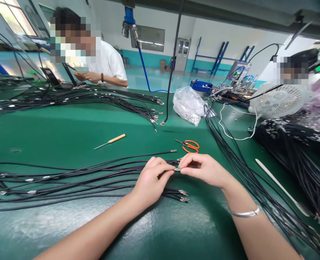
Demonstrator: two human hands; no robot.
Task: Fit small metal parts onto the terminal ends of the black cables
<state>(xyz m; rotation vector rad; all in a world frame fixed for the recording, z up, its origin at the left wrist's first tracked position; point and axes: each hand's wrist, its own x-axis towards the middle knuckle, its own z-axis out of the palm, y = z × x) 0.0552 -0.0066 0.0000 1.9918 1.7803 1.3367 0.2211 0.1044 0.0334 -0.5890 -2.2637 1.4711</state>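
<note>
Black cables (89, 173) run from the left across the green table, with small metal connectors (183, 193) at their right ends. My left hand (153, 178) is closed on one cable close to its tip, thumb and forefinger pinched together. Facing it, my right hand (201, 168), with a silver bangle on the wrist, pinches the small metal connector (177, 169) at that cable's end. Just beyond my right hand lie scissors (191, 146) with orange handles. An awl (113, 140) with a yellow handle rests farther to the left.
Long cable bundles (94, 97) lie across the table's far side. A plastic bag (188, 104) of small parts, a white fan (281, 99) and a thick black cable pile (292, 155) are at the right. One person (108, 61) works opposite; another's head shows at right. A black cord (172, 68) hangs down.
</note>
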